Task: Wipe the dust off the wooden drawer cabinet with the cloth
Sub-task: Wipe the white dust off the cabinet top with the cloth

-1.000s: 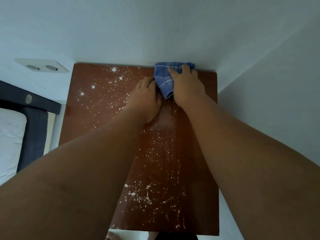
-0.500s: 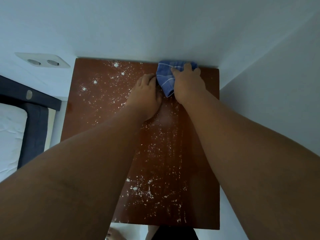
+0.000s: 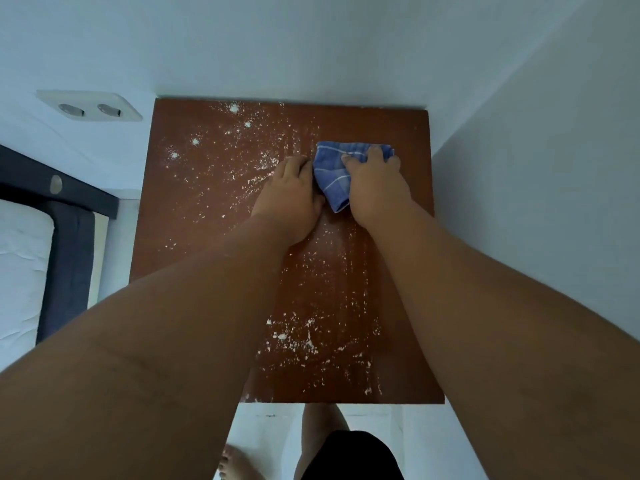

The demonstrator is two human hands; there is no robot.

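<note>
Cloth (image 3: 333, 176) gripped by right hand (image 3: 375, 188) on dusty cabinet (image 3: 214, 202), left hand (image 3: 289, 199) flat beside

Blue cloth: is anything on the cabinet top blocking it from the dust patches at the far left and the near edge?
Nothing loose lies on the cabinet top. The right hand presses the blue cloth; the left hand, flat beside it, sits between cloth and far-left dust. The near-edge dust lies between the forearms, unobstructed.
</note>
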